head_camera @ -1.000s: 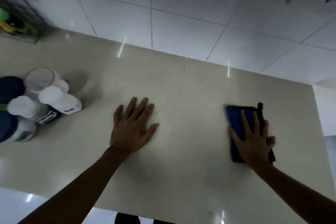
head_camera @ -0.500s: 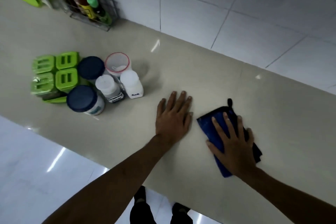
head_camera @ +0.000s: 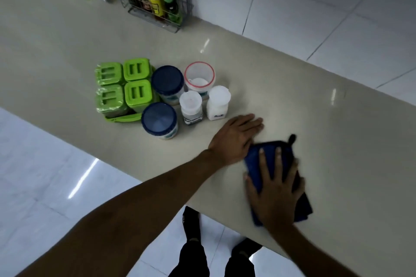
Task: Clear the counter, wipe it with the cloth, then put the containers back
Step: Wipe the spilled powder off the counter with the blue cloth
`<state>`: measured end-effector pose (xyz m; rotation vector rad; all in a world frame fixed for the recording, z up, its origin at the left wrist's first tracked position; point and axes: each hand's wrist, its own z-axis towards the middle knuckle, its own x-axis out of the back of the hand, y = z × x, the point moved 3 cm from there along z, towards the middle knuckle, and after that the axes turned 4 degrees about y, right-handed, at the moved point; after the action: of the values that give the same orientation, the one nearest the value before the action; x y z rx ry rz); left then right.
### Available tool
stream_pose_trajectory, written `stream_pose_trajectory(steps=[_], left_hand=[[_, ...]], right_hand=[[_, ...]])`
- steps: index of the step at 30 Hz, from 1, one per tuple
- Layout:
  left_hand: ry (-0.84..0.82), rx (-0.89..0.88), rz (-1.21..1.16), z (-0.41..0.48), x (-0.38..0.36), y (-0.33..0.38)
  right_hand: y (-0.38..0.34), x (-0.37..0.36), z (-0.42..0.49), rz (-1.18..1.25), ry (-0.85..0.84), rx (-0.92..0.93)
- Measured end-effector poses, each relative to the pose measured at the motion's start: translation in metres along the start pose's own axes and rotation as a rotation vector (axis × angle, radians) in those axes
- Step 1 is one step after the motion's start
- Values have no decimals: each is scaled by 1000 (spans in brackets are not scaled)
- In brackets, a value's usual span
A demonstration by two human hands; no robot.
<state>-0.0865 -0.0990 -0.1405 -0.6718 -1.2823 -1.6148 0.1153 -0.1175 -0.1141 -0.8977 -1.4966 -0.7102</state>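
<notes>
Change: since half a second ago the blue cloth point(head_camera: 279, 177) has slid left until its corner meets the left hand point(head_camera: 236, 139); the containers have kept their places.
Right hand point(head_camera: 275, 195): flat, fingers spread, pressing the cloth onto the counter point(head_camera: 337, 132) near its front edge, not clenched around it.
Left hand: flat on the counter, palm down, fingers together, holding nothing.
In the way: two white shaker bottles point(head_camera: 191, 105) just beyond the left fingertips.
Blue-lidded jars point(head_camera: 159, 119): two, left of the shakers.
Red-rimmed tub point(head_camera: 199, 76): one, open, behind the shakers.
Green-lidded boxes point(head_camera: 122, 85): four, in a square, farthest left.
Wire rack point(head_camera: 157, 11): against the wall, holding sauce bottles; count unclear.
Surface: glossy beige stone, white tiled wall point(head_camera: 315, 7) behind, pale floor point(head_camera: 45, 175) below.
</notes>
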Motion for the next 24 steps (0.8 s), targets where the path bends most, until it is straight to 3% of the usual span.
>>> stream_pose_trajectory(steps=[4,17,24], left_hand=[[-18,16,65,-1,0,4],[-29,20,226,0,-3,15],[-84,222,317,-5,-25,71]], right_hand=[[-26,-9,-55,-8,-45,261],[129,26,-86,-123,-253,749],[184,36,-58,-128,-199,817]])
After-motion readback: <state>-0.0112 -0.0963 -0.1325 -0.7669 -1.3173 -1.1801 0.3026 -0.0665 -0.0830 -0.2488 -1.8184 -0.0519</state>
